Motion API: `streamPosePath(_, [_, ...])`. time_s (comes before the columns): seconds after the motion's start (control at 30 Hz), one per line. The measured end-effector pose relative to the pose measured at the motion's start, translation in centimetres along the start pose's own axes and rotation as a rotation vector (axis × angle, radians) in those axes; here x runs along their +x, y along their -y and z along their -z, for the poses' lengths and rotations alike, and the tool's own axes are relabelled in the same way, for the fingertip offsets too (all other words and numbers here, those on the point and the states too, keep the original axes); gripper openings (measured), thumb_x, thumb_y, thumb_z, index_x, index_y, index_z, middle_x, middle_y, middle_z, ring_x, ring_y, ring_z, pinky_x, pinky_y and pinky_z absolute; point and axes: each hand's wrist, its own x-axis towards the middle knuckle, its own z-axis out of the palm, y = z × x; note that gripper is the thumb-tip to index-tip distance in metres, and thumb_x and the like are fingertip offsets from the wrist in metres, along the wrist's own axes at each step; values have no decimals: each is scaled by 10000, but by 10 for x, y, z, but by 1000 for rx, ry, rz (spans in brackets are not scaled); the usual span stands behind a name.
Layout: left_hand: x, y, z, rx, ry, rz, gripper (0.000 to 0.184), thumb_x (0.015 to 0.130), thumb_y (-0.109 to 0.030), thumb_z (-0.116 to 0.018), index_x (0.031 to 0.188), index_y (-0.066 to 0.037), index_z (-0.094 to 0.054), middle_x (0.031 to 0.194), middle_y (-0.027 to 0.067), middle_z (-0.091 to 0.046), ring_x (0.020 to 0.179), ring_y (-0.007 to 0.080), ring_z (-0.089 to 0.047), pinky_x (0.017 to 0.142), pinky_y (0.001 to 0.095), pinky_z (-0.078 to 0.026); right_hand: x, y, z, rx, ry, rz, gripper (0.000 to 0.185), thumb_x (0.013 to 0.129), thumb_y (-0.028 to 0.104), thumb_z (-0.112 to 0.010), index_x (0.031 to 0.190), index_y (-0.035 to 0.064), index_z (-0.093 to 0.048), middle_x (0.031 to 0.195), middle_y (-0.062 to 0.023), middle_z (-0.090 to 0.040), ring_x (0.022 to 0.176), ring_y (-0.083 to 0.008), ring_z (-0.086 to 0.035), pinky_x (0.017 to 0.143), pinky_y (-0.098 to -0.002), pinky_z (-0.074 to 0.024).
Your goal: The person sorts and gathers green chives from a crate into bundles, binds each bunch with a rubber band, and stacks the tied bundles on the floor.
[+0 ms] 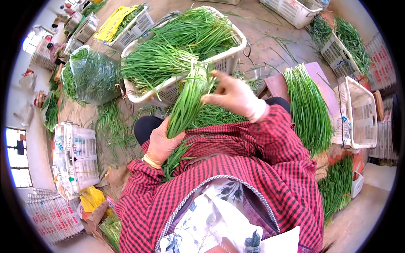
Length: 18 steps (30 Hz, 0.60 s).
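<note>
A bunch of long green stalks (187, 103) slants over my lap, its pale ends up near the white basket. My left hand (162, 142), in a thin glove, is wrapped round the lower, leafy part of the bunch. Beside the upper part is my right hand (236, 96), gloved too, thumb and forefinger apart, with no stalks between them that I can make out. Just beyond both hands stands a white basket (241, 39) heaped with green stalks (198, 31). More loose stalks lie on my lap below the bunch.
To the right, a neat pile of stalks (308, 109) rests on a pink board (321, 82), near an empty white basket (363, 114). Stacked white baskets (76, 156) and a clear plastic bag of greens (95, 78) are at left. People work far off at upper left.
</note>
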Motion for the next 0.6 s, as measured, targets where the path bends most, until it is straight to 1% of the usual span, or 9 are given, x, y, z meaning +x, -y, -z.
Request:
streamPosePath(0.07, [1, -3, -9, 0, 3, -2, 594, 818, -95, -728, 1365, -11, -513, 1108, 53, -692, 967, 84, -617, 914, 258, -487, 11, -2, -18, -167, 98, -37, 623, 813, 522, -685, 1221, 59, -594, 859, -193, -692, 828, -368, -682, 774, -443, -521])
streamPosePath(0.1, [1, -3, -10, 3, 8, -2, 594, 818, -95, -728, 1365, -11, -513, 1108, 53, -692, 967, 84, -617, 914, 258, -487, 14, -12, -29, -103, 36, 60, 476, 873, 414, -692, 1142, 26, -634, 685, -101, -636, 614, -222, -641, 578, -347, -500])
streamPosePath(0.17, [1, -1, -11, -29, 6, -32, 606, 827, -94, -738, 1379, -16, -499, 1136, 50, -683, 987, 96, -619, 921, 267, -488, 22, -27, -42, 203, 83, -70, 340, 904, 314, -673, 1100, 38, -646, 668, -68, -622, 556, -155, -602, 527, -318, -481])
streamPosePath(0.23, [-3, -5, -11, -142, 55, -18, 619, 826, -91, -749, 1384, -16, -491, 1147, 48, -677, 999, 103, -620, 923, 270, -490, 19, -19, -32, 339, 113, -175, 336, 874, 334, -634, 1037, 41, -666, 809, -195, -685, 761, -383, -673, 702, -441, -535])
streamPosePath(0.27, [-4, -8, -11, -259, 104, -10, 633, 825, -87, -761, 1390, -17, -483, 1158, 46, -672, 1011, 110, -622, 925, 274, -492, 22, -33, -40, 28, -101, 54, 286, 883, 297, -608, 1010, 45, -651, 801, -208, -677, 750, -399, -663, 687, -466, -531])
streamPosePath(0.3, [-4, -12, -10, -261, 101, -9, 633, 825, -87, -761, 1390, -17, -483, 1158, 46, -672, 1011, 110, -622, 925, 274, -492, 21, -34, -38, 28, -98, 55, 286, 883, 297, -608, 1010, 45, -651, 801, -208, -677, 750, -399, -663, 687, -466, -531])
streamPosePath(0.37, [-2, -21, -2, -327, 225, 157, 618, 813, -71, -776, 1361, -27, -492, 1052, 64, -701, 833, 80, -641, 633, 195, -501, 16, -32, -36, -290, -165, 121, 254, 883, 279, -592, 986, 49, -624, 791, -213, -672, 760, -412, -655, 696, -496, -525])
streamPosePath(0.4, [-2, -23, -1, -320, 229, 167, 599, 809, -59, -773, 1341, -26, -499, 999, 84, -711, 750, 68, -633, 516, 177, -441, 14, -35, -38, -288, -195, 130, 158, 879, 219, -589, 955, 82, -602, 744, -240, -630, 714, -458, -615, 646, -536, -494])
streamPosePath(0.6, [-18, -28, 35, -339, 419, 336, 667, 812, -64, -775, 1399, -40, -459, 1071, 86, -699, 873, 110, -679, 546, 190, -460, 20, -102, 1, -517, -270, -119, 159, 884, 212, -577, 965, 77, -602, 735, -225, -641, 710, -441, -631, 636, -534, -494])
